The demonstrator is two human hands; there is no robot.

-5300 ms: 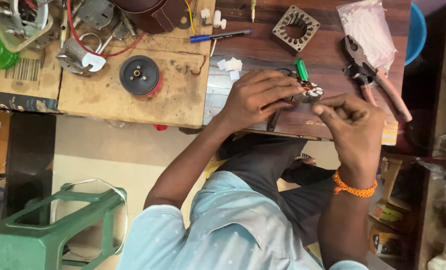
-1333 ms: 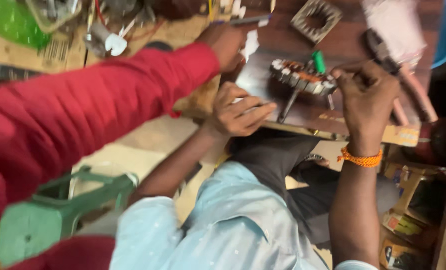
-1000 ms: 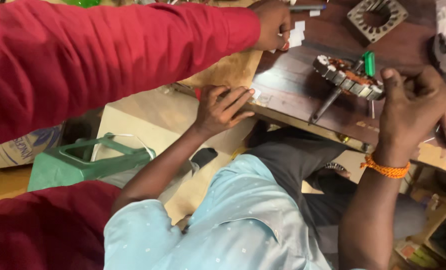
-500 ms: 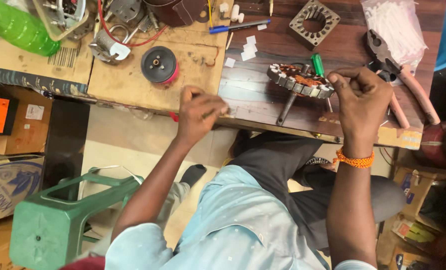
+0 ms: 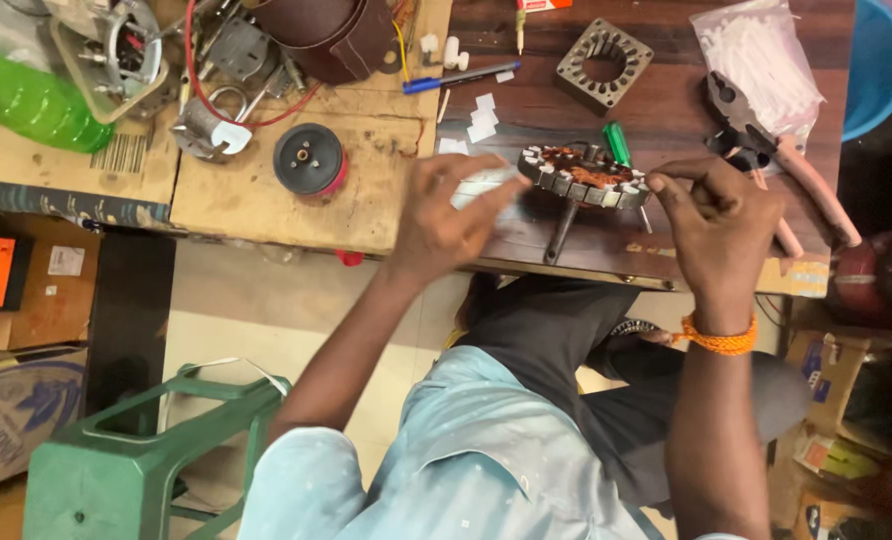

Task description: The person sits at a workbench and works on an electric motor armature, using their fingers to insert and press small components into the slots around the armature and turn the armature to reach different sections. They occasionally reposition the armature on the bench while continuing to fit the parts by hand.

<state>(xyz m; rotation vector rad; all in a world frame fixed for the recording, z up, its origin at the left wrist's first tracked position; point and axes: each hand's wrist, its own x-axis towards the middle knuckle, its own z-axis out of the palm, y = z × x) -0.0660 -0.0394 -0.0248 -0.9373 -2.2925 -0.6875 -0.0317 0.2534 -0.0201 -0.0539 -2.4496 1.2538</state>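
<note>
**Two hands at a wound motor stator on a cluttered bench**

Far left, a green plastic bottle [image 5: 28,100] lies on its side on the cardboard-covered part of the bench; what it holds cannot be told. Beside it an open metal motor housing [image 5: 116,55] shows bare fittings inside. A red wire loops past a grey clamp [image 5: 206,125], and a black round disc with a red rim [image 5: 309,158] lies flat on the cardboard. Above it a brown leather roll [image 5: 331,35] stands open at the top edge.

The left hand [image 5: 446,215] rests on the bench edge, fingers loosely spread and stretched toward the stator, fingertips on a pale strip just beside it; it grips nothing that can be made out. The stator [image 5: 584,175], a ring of copper windings on a short shaft, sits on the dark wooden top between the two hands, with a green-handled screwdriver [image 5: 617,143] behind it. A bare laminated ring [image 5: 603,64] lies further back.

The right hand [image 5: 721,225], an orange band on its wrist, is pinched at the stator's right rim; what the fingertips hold is too small to tell. Right of it lie pliers [image 5: 766,150] and a clear bag [image 5: 756,55] of white strips, then a blue tub [image 5: 878,60], contents unseen.
</note>
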